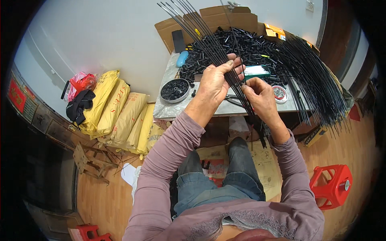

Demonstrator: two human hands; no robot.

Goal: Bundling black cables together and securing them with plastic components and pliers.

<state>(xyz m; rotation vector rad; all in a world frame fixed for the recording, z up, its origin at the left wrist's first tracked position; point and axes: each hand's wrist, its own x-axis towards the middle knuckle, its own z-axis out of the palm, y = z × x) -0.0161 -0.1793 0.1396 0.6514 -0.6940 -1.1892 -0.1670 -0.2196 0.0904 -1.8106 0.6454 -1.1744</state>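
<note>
My left hand (215, 83) is wrapped around a bundle of long thin black rods (207, 42), held slanting over the table's front edge. To its right, my right hand (260, 95) is closed in a pinch on a single thin rod (237, 44), which rises past the left fingertips. The exact spot between those fingertips is hidden. Below the hands lie black-handled scissors (235, 99) on the table. Behind them spreads a large heap of small black tube-like pieces (237, 42). A green box of white sticks (257, 76) and a round tub of small metal bits (280, 94) sit near my right hand.
A round dish (162, 95) of small black pieces and a blue case (182, 58) are at the table's left. Many black rods (317, 80) overhang its right side. Yellow sacks (120, 108) stand left; a red stool (333, 185) is right. Cardboard (231, 20) backs the heap.
</note>
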